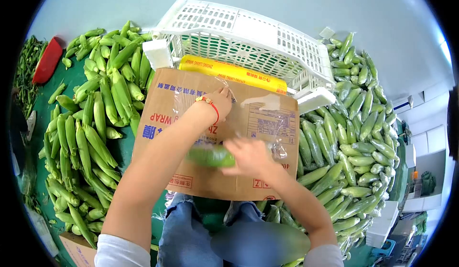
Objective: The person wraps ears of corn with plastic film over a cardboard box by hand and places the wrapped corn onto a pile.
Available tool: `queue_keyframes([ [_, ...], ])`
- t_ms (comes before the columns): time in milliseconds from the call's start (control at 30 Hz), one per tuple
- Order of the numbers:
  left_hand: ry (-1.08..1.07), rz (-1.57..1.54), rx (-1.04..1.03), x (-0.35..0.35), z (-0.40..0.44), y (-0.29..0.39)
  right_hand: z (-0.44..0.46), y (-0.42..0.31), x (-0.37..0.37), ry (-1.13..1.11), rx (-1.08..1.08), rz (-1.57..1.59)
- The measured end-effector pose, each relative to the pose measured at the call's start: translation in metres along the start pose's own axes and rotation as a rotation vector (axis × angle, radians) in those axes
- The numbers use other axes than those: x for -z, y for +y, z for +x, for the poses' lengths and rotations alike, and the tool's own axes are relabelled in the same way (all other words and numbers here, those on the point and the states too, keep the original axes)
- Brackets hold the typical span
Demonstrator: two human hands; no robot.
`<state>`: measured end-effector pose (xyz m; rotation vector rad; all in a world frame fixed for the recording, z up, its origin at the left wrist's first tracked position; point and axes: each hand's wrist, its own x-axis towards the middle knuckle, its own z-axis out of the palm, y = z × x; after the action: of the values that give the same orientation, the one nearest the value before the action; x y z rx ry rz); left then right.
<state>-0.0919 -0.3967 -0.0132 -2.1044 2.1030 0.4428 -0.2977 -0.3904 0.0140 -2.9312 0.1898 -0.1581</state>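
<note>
A cardboard sheet or box top (158, 102) with printed lettering lies in front of my knees, with clear cling film (184, 97) spread over part of it. My left hand (221, 101), with a red bracelet at the wrist, is closed at the film near the cardboard's far edge; its fingertips are partly hidden. Lower down, my right hand (251, 156) grips one end of a green ear of corn (210, 156) lying sideways over the cardboard. Motion blurs both that hand and the corn. A yellow cling film box (234, 71) lies along the far edge.
Unwrapped corn in husks (91, 123) is heaped on the left. Film-wrapped corn (354, 157) is piled on the right. A white plastic crate (248, 26) stands behind the yellow box. A red object (48, 60) lies at far left beside green trimmings (27, 69).
</note>
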Motion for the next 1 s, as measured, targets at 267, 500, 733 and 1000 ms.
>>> queue_keyframes([
  [267,0.429,-0.47,-0.013,0.003,-0.036,0.0,-0.113,-0.052,0.047,-0.513,-0.327,0.512],
  [500,0.809,-0.651,-0.324,-0.009,-0.122,0.084,-0.084,-0.044,0.028,-0.064,-0.905,1.969],
  [733,0.632,-2.443,-0.668,0.025,-0.12,0.074,-0.029,-0.073,-0.02,-0.504,0.077,2.945],
  [1000,0.806,-1.869,0.256,-0.049,-0.145,0.05,-0.068,-0.051,0.019,-0.153,-0.675,1.526],
])
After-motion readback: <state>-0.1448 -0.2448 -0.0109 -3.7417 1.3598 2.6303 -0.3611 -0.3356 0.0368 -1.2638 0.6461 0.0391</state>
